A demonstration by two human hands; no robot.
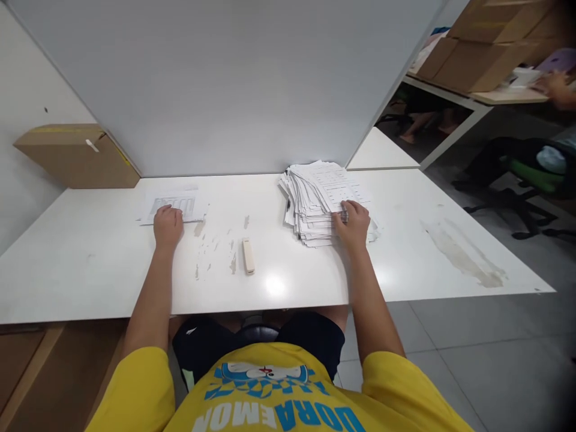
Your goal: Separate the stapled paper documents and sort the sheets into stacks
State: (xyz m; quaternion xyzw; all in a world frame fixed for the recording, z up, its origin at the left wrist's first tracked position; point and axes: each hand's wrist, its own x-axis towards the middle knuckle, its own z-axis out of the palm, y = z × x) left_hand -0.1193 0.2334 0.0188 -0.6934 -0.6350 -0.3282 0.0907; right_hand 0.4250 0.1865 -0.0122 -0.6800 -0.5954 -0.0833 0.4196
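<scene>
My left hand (168,229) lies at the near edge of a thin set of printed sheets (191,201) on the left of the table, its fingers bent and close together over the paper. On the right is a thick, uneven stack of printed papers (310,210), its layers fanned out on the left side. My right hand (355,223) is at the near right edge of that stack, thumb and fingers curled around the paper edges. Between the hands, a slim cream-coloured object (248,256), perhaps a small stapler, lies apart from both.
A grey partition panel (247,84) rises behind the white table (112,264). A cardboard box (81,156) stands at the back left. Worn marks (468,255) show on the right side. Beyond, another desk bears boxes (481,57), and a person's hand (555,84) shows there.
</scene>
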